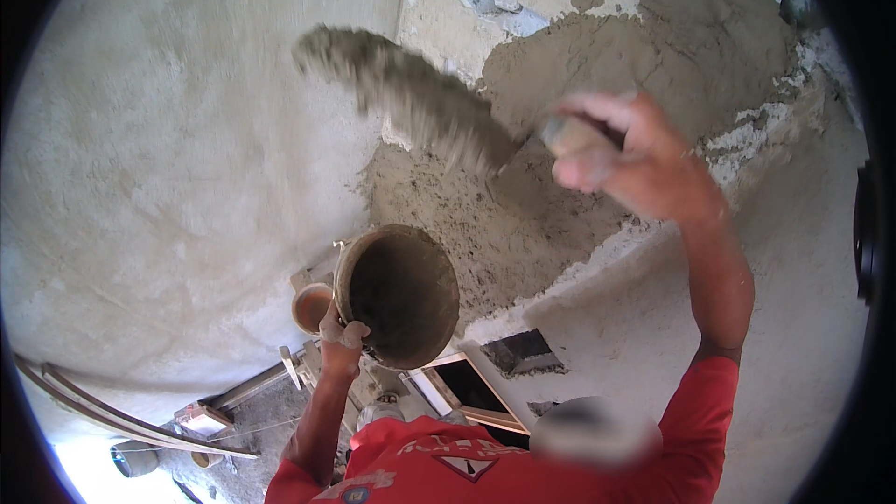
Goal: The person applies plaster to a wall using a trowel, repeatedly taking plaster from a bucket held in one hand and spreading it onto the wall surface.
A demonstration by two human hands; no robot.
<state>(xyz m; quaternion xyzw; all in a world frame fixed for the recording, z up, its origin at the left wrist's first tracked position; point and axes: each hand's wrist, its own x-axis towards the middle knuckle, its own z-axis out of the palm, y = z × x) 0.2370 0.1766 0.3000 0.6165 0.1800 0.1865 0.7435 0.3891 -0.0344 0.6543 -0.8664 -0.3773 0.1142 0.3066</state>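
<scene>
My right hand [653,161] is raised in front of the wall, its fingers closed round the pale handle of a trowel [577,142]. Wet grey mortar [411,93] covers the blade, which points up and to the left; hand and load are slightly blurred. Lower down, my left hand [342,341] grips the rim of a round bucket [452,303], fingers partly hidden by it. The bucket is tipped so that its mouth shows, with a dark, mortar-smeared inside. Behind the trowel, fresh rough mortar [560,243] coats part of the wall.
A smaller reddish-brown bucket [313,306] stands just left of my bucket, beside wooden boards [252,387]. Curved strips [131,425] lean at the lower left. Smooth plastered wall [187,177] rises on the left. A square hole [525,353] opens in the lower right wall.
</scene>
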